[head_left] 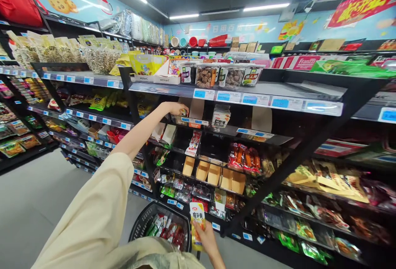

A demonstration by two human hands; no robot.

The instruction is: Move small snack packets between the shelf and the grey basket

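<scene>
My left hand (177, 108) reaches up to the second shelf and is closed on a small snack packet (183, 112) at the shelf's front edge, beside a brown carton (195, 110). My right hand (206, 236) is low in the view, gripping a yellow and white snack packet (197, 223) upright above the floor. A black shopping basket (145, 218) sits just left of that hand, holding several red and green packets (167, 228).
Black shelving (269, 100) full of snacks runs from left to right, with blue price tags (204, 94) on the edges. Clear tubs (206, 76) stand on the top shelf. Open grey floor (34, 194) lies to the left.
</scene>
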